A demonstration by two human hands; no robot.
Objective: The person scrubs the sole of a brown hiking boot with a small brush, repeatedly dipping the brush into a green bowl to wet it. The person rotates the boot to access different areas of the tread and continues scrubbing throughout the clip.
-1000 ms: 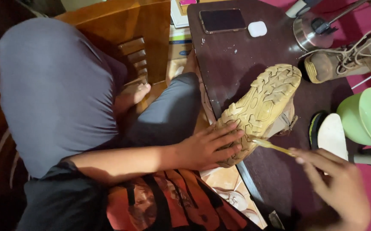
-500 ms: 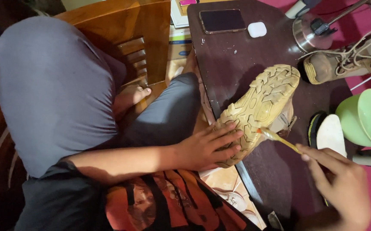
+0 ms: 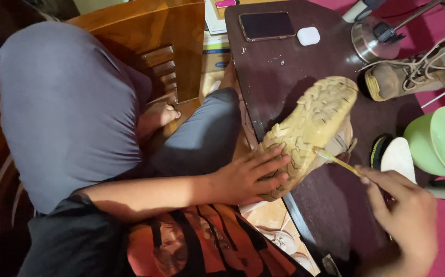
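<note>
A tan boot [image 3: 312, 125] lies sole-up on a dark brown table [image 3: 284, 61]. My left hand [image 3: 248, 177] presses flat on the heel end of the sole and holds the boot in place. My right hand [image 3: 404, 220] grips a thin yellow brush [image 3: 335, 160] whose tip touches the sole's right edge. Both hands are near the table's front edge.
A second laced boot [image 3: 412, 77] lies at the table's right. A dark phone [image 3: 267, 25] and small white case [image 3: 308, 36] rest at the far end. A green bowl [image 3: 440, 141], a white-lidded tin [image 3: 394, 156] and a metal lamp base [image 3: 369, 41] stand right. My knees fill the left.
My right hand has shifted the brush a little up and right along the sole's edge. My left hand stays on the boot.
</note>
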